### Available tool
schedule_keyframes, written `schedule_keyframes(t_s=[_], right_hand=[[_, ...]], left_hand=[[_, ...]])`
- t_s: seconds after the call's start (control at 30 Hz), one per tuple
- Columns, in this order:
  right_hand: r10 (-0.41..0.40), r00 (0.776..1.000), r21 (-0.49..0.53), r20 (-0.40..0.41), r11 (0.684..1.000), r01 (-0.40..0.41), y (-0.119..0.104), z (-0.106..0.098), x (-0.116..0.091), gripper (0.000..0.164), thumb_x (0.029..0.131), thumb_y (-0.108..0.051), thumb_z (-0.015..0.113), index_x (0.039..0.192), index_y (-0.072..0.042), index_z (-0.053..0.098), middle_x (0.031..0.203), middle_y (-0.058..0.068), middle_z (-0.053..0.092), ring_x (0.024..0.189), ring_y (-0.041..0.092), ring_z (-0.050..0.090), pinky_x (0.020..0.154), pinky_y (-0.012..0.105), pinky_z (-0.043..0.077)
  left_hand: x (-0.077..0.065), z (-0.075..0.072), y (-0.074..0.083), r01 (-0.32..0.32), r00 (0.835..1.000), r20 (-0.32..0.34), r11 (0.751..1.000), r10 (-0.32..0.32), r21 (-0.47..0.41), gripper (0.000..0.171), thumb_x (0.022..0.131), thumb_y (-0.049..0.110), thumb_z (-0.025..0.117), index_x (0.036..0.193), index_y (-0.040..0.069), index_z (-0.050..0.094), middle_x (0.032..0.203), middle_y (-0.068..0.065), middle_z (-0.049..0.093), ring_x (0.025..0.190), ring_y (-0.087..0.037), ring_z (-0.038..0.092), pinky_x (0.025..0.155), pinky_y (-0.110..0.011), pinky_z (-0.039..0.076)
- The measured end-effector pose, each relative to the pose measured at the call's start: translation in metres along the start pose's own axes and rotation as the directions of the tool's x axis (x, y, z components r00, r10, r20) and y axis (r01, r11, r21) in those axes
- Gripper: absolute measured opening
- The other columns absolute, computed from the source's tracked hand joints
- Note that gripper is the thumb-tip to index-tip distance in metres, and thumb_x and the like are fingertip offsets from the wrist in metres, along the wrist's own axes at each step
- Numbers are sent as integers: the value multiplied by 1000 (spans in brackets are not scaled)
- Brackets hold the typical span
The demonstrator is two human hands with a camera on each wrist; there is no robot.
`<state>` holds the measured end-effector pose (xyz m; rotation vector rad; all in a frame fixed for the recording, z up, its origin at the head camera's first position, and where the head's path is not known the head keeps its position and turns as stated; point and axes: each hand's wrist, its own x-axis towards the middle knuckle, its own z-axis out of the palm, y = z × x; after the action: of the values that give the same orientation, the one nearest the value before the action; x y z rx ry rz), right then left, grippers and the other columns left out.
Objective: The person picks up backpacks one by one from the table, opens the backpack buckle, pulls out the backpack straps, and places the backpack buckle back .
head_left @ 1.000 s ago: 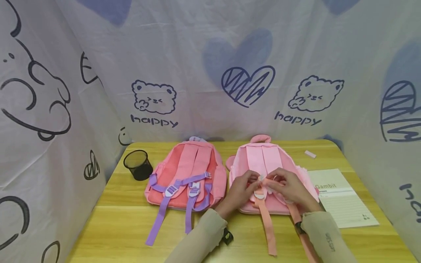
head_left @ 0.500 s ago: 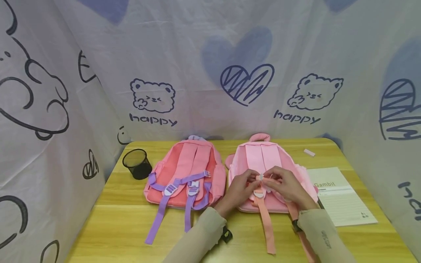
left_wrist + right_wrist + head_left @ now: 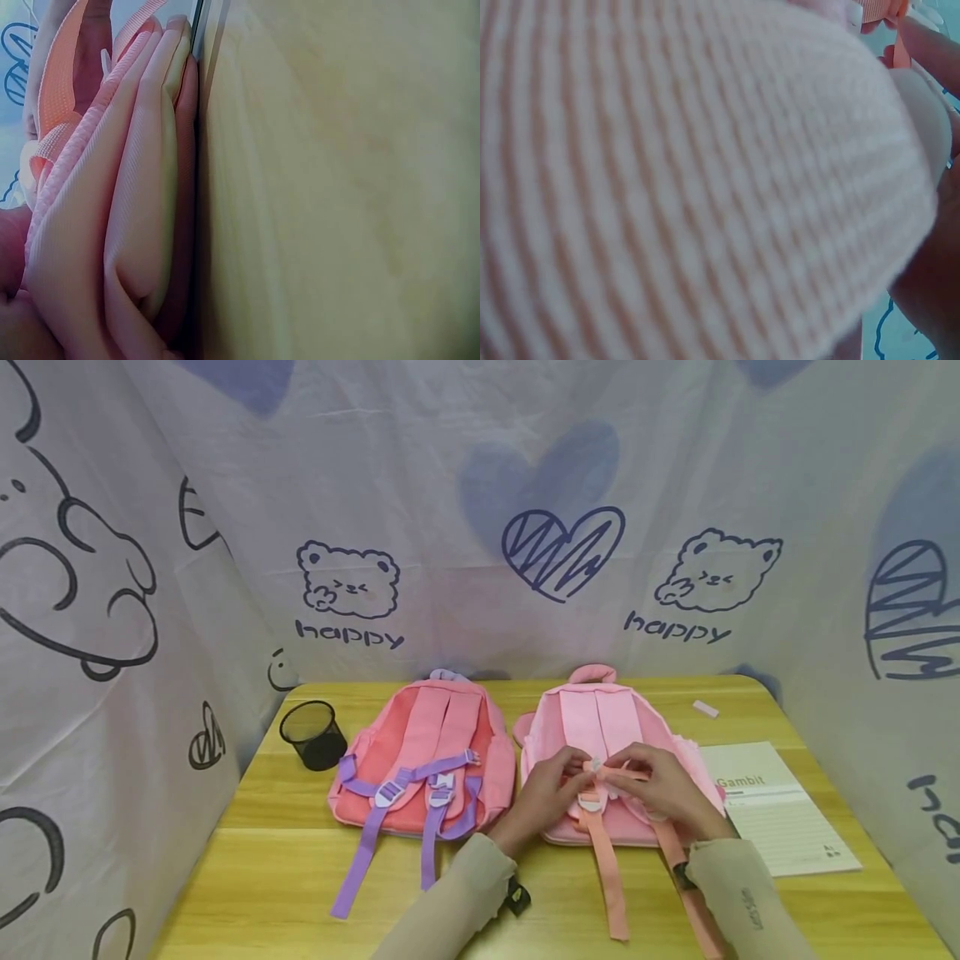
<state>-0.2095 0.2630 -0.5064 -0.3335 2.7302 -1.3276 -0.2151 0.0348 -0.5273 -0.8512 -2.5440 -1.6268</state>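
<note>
A light pink backpack [image 3: 600,710] lies on the table with its shoulder straps facing up. Over its lower middle, my left hand [image 3: 551,789] pinches a small whitish buckle [image 3: 596,766] on orange webbing. Close beside it, my right hand [image 3: 663,785] pinches the orange strap [image 3: 628,773] that runs to this buckle. Below them a white strap adjuster [image 3: 590,802] sits on the bag, its orange tail [image 3: 611,885] hanging to the table. In the left wrist view the backpack's side [image 3: 142,187] shows, with a loop of orange strap [image 3: 60,82]. Blurred ribbed fabric [image 3: 690,180] fills most of the right wrist view.
To the left lies a coral-pink backpack [image 3: 420,735] with purple straps [image 3: 367,868]. A black mesh pen holder [image 3: 315,739] stands at the far left. A notebook [image 3: 795,827] lies right of the pink bag, with a small pink block [image 3: 705,708] behind it.
The right hand's fingers have shifted slightly at the strap, and the buckle shows a little more between the hands. The view has tilted slightly; both backpacks stay put.
</note>
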Motion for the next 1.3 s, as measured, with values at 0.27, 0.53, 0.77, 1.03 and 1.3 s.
schedule_keyframes(t_s=[0.27,0.53,0.77,1.03,1.3], right_hand=[[-37,999,43,-5,998,37,-3,6,2,30,93,-35,78,113,-13,74,104,3,74,87,16,61,76,24,53],[-13,1000,10,-13,1000,13,-4,4,1,36,91,-43,79,116,-17,74,105,0,73,91,17,61,80,26,52],[19,1000,12,-14,1000,-19,-2,0,-1,32,90,-46,79,111,-23,75,108,-4,72,97,18,60,84,27,49],[-4,1000,39,-5,999,5,-5,5,2,29,92,-36,79,113,-17,76,107,0,74,96,21,59,84,27,50],[30,1000,3,-8,1000,-30,-2,2,0,39,90,-51,78,116,-23,74,111,-2,72,95,22,57,80,29,48]], left_hand=[[0,-1,0,-2,1000,10,1000,2,13,24,105,23,64,125,11,63,113,-6,75,102,-8,70,91,-20,55],[-1,0,-1,-15,1000,-1,1000,15,12,20,104,25,64,121,13,63,106,-3,74,98,-6,69,89,-20,54],[0,-1,-2,-4,1000,-2,1000,4,2,22,104,22,65,123,11,63,107,-5,73,98,-6,68,90,-21,54],[0,-1,-1,-13,1000,-3,1000,13,19,19,104,24,65,120,14,64,99,-1,71,93,-4,65,83,-19,53],[0,-1,0,10,1000,2,1000,-10,-11,17,104,23,65,119,14,64,101,-2,71,96,-5,66,86,-20,53]])
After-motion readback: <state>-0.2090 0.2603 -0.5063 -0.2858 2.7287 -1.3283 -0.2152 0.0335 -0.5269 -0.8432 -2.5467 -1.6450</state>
